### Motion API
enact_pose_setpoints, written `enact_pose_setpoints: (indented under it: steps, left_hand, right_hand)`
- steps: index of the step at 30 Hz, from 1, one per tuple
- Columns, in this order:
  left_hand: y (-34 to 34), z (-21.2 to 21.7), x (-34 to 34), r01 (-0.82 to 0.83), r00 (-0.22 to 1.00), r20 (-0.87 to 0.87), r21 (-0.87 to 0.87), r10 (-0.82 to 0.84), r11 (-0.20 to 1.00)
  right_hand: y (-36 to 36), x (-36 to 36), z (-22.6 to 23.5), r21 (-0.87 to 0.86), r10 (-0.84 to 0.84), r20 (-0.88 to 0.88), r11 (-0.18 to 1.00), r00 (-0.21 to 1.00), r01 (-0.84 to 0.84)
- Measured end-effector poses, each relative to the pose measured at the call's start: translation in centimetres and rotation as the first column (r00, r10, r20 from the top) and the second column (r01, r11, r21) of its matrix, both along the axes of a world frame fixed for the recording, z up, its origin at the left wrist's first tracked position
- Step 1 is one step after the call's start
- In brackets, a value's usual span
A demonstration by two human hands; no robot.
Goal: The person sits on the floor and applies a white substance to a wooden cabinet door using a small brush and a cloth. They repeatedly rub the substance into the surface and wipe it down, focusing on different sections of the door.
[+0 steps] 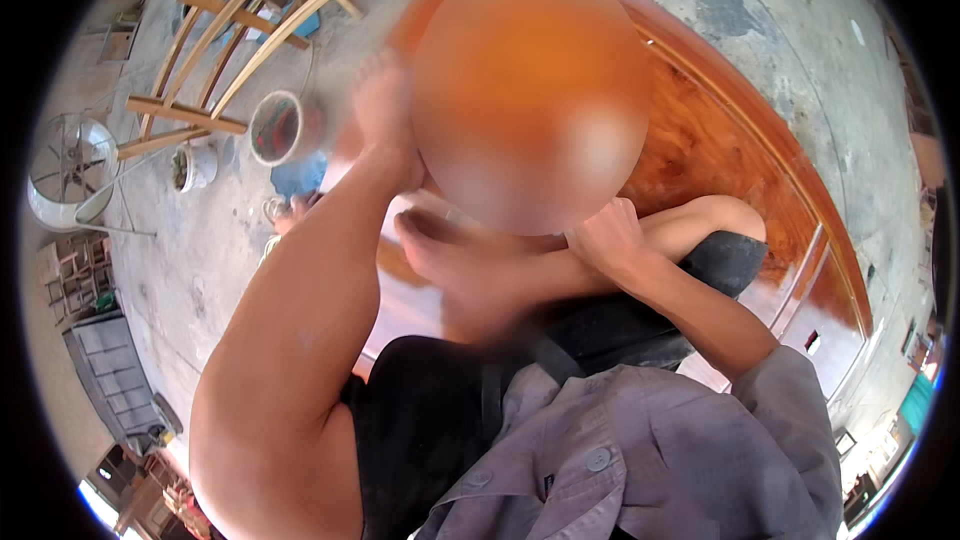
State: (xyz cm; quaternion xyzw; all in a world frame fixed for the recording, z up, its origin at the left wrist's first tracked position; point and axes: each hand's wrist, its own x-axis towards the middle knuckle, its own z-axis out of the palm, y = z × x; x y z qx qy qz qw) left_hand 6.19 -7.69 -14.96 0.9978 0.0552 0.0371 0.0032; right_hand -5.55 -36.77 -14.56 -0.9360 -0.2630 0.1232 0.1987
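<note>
My right hand [610,237] is closed, with its fingers curled inward beside my folded right leg. Its fingertips meet the edge of a round blurred patch, so what they hold, if anything, is hidden. Below my legs lies a large glossy orange-brown wooden panel [705,145] with a raised border. My left hand and forearm cannot be made out. Left of my raised left leg, a small skin-coloured shape [292,212] sits by a blue piece [300,177]; I cannot tell what it is.
A wooden chair-like frame [235,40] lies at the upper left. Below it stand a round bucket [283,127] and a smaller white pot [196,168]. A floor fan [75,168] is further left. Grey concrete floor [810,40] surrounds the panel.
</note>
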Motion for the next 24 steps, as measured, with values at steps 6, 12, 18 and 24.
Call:
enact_pose_setpoints:
  steps: [6, 12, 18, 24]
  left_hand:
    - [0.3, 0.7, -0.5, 0.051, 0.993, -0.115, 0.092, -0.040, 0.994]
    - [1.5, -2.6, 0.3, -0.022, 1.000, 0.018, -0.016, 0.023, 1.000]
    - [-0.6, 1.4, -1.0, -0.027, 0.997, -0.067, 0.086, 0.032, 0.996]
    - [0.6, 1.4, 0.1, 0.076, 0.989, -0.121, -0.046, -0.081, 0.996]
  right_hand:
    - [3.6, -3.0, -3.0, 0.094, 0.137, -0.055, 0.987, 0.989, -0.131]
    - [6.7, -1.6, -2.7, -0.047, 0.142, 0.005, 0.989, 0.990, -0.141]
    - [6.7, -2.4, -2.5, -0.047, 0.127, 0.029, 0.991, 0.992, -0.125]
    - [6.2, -2.6, -3.4, 0.099, 0.008, -0.006, 0.995, 1.000, -0.007]
